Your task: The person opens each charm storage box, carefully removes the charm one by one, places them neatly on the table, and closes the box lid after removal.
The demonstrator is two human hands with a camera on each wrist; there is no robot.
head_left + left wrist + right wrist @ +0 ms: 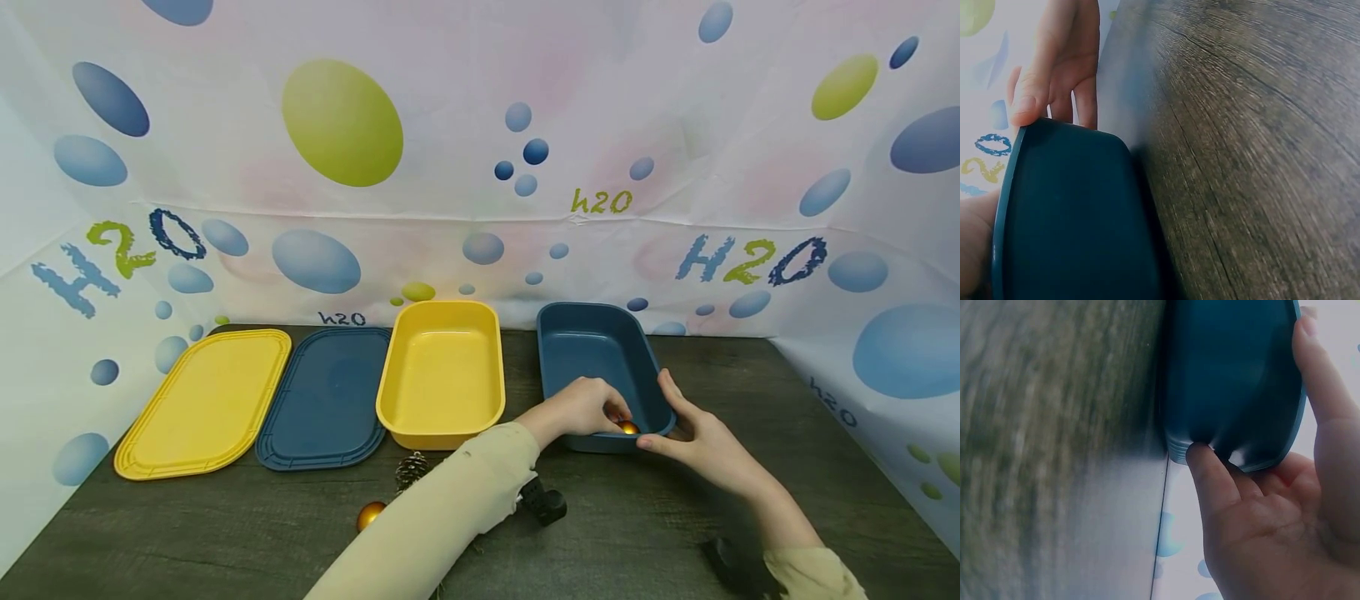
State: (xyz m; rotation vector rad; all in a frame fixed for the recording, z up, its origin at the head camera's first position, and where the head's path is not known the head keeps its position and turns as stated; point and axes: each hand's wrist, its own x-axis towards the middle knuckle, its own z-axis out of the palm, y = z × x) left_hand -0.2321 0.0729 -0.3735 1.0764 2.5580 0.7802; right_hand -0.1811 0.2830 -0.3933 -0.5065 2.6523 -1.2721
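Inside the front right part of the blue plastic container (592, 335), my left hand (588, 406) holds a shiny gold ball ornament (628, 427) with bent fingers. The ball shows only partly between the fingers and the front wall. My right hand (701, 442) steadies the container at its front right corner. Its thumb lies at the rim while the other fingers touch the outer side wall, as the right wrist view shows. In the left wrist view, the container's outer wall (1079, 212) fills the middle and only a bit of my left hand (974, 244) appears.
A yellow container (441, 367) stands left of the blue one. Further left lie a blue lid (326, 396) and a yellow lid (206, 404). A pine cone (411, 472) and another gold ball (371, 515) lie by my left sleeve, which hides part of the table.
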